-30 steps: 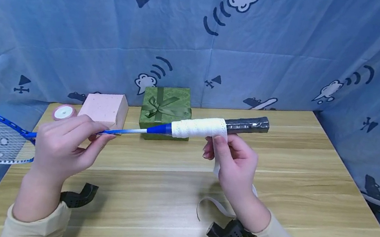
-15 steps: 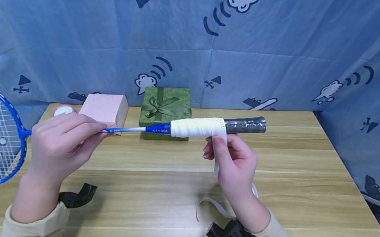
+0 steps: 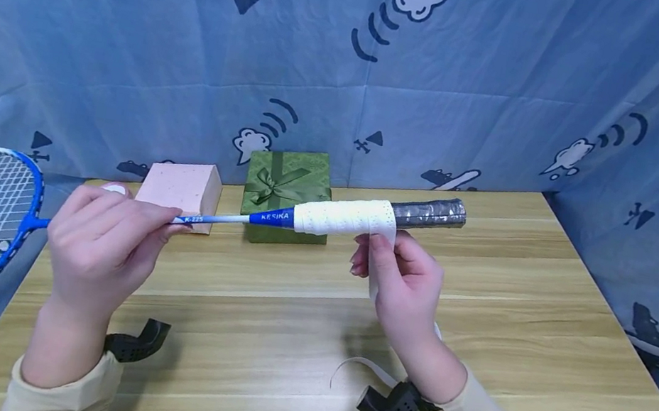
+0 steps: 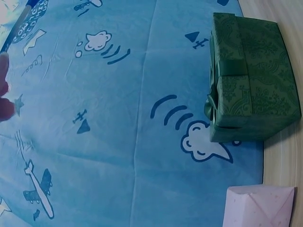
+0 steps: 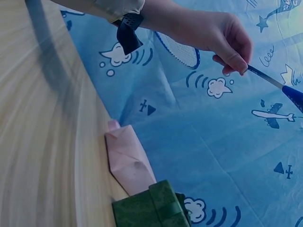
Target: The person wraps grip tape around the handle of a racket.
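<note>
A blue and white badminton racket [image 3: 272, 216] is held above the table, its strung head at the far left and its handle toward the right. My left hand [image 3: 104, 242] pinches the thin shaft between thumb and fingers. White perforated grip tape [image 3: 344, 215] wraps the handle from the blue cone onward, while the butt end [image 3: 432, 213] stays black. Below the handle, my right hand [image 3: 404, 282] pinches the tape where it comes off the last turn. The loose tail of tape [image 3: 369, 363] runs behind the right wrist and curls near the table. In the right wrist view, the left hand [image 5: 229, 45] grips the shaft.
A green gift box with a bow [image 3: 289, 192] stands at the back of the wooden table [image 3: 252, 366]. Left of it sit a pink box [image 3: 177, 188] and a pink-edged roll [image 3: 115, 188], partly hidden by the left hand. A blue patterned cloth [image 3: 304, 36] hangs behind.
The racket has rolled about its shaft, so its strung head swings round and lettering shows on the cone. The right hand keeps its pinch on the tape; the loose tail has shifted slightly.
</note>
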`<action>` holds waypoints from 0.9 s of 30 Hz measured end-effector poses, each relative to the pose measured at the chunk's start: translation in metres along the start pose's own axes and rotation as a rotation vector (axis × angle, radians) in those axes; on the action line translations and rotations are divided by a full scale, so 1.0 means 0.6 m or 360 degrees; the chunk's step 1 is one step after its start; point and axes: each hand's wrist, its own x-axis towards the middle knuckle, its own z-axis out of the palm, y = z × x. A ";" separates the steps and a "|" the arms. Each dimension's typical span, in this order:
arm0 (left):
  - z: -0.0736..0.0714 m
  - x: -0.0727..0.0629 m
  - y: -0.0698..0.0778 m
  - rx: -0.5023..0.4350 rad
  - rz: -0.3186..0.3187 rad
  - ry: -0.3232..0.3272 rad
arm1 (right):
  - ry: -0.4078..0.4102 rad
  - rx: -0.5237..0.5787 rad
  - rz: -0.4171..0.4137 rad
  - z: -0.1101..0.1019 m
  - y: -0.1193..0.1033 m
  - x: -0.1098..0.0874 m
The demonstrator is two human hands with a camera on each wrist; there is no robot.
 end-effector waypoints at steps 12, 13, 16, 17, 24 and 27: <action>-0.011 -0.002 -0.004 -0.0070 -0.0013 -0.0130 | -0.0042 0.0030 -0.0037 -0.004 -0.002 -0.002; -0.012 -0.002 -0.004 -0.0069 -0.0013 -0.0132 | -0.0045 0.0043 -0.0042 -0.004 -0.002 -0.002; -0.012 -0.002 -0.004 -0.0071 -0.0011 -0.0142 | -0.0053 0.0043 -0.0034 -0.004 -0.002 -0.003; -0.013 -0.002 -0.003 -0.0077 -0.0017 -0.0148 | -0.0060 0.0036 -0.0024 -0.003 -0.002 -0.003; -0.018 -0.001 -0.003 -0.0157 -0.0034 -0.0235 | -0.0090 0.0008 0.0079 -0.007 0.000 0.001; -0.019 0.001 -0.005 -0.0205 -0.0020 -0.0284 | -0.0141 0.0081 0.0101 -0.010 -0.002 0.003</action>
